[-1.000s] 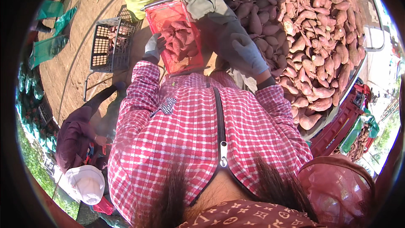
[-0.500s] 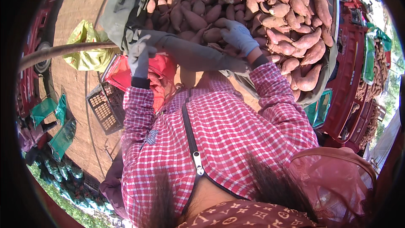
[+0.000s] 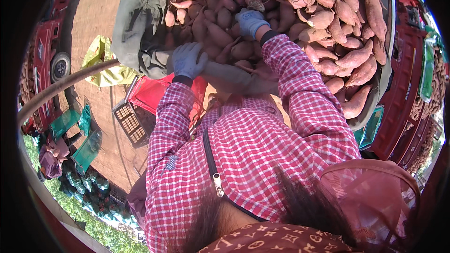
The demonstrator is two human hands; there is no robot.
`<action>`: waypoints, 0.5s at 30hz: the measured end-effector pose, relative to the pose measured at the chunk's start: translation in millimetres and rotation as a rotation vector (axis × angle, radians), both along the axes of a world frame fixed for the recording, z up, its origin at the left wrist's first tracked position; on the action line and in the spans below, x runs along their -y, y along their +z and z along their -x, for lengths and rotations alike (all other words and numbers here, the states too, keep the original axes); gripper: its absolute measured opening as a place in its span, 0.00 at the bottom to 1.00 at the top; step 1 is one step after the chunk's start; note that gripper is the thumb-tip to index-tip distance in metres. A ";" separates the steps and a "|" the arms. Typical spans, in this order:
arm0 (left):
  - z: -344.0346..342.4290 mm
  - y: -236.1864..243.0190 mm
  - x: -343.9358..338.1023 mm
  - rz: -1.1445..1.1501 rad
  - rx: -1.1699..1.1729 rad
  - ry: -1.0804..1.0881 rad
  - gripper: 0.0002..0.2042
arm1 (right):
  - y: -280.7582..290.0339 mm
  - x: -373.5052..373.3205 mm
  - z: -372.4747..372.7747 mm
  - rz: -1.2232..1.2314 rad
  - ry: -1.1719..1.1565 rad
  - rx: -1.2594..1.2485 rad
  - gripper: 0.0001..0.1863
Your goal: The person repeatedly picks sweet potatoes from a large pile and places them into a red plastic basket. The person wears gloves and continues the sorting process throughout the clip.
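Observation:
Reddish sweet potatoes (image 3: 218,35) fill a large bin lined with grey-green cloth (image 3: 140,23). My right hand (image 3: 251,22), in a pale blue-grey glove, is down among them with its fingers curled. A sweet potato (image 3: 253,1) with a pale, rough end sticks out just past those fingers; its hold is partly hidden by the glove. Gloved the same way, my left hand (image 3: 189,61) lies on the rolled near edge of the cloth, thumb apart from the fingers, holding nothing that I can see.
Below my left forearm are a red bag (image 3: 151,94) and a black plastic crate (image 3: 131,124). A yellow-green sack (image 3: 105,65) lies at the left, crossed by a brown pole (image 3: 65,84). Red trucks (image 3: 398,84) with sweet potatoes stand at the right.
My right hand has moved left and farther into the pile. My left hand has gone from raised beside the cloth edge to lying on it, fingers extended. The view has shifted slightly.

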State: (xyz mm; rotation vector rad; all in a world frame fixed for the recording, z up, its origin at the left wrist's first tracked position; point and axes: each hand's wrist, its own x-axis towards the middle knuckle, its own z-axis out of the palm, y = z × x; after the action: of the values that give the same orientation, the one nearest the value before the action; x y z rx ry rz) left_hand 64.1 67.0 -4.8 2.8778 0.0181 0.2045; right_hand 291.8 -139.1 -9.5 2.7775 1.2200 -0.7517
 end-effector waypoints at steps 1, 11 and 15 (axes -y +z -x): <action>-0.3 1.1 2.3 -0.015 -0.006 0.000 0.19 | -1.6 4.2 1.2 -0.064 -0.040 -0.044 0.28; 1.2 0.9 1.1 -0.015 -0.106 0.037 0.28 | 40.4 51.0 7.0 -1.026 -0.652 -0.846 0.30; -1.9 4.2 9.8 0.138 0.138 0.168 0.43 | 25.3 27.8 0.1 -0.912 -0.489 -0.677 0.29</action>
State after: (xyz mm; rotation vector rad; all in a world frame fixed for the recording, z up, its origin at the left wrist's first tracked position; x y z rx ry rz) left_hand 66.0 57.2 -0.6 2.7188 0.2386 0.4156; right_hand 291.7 -166.9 15.8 3.8313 1.1375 -1.6186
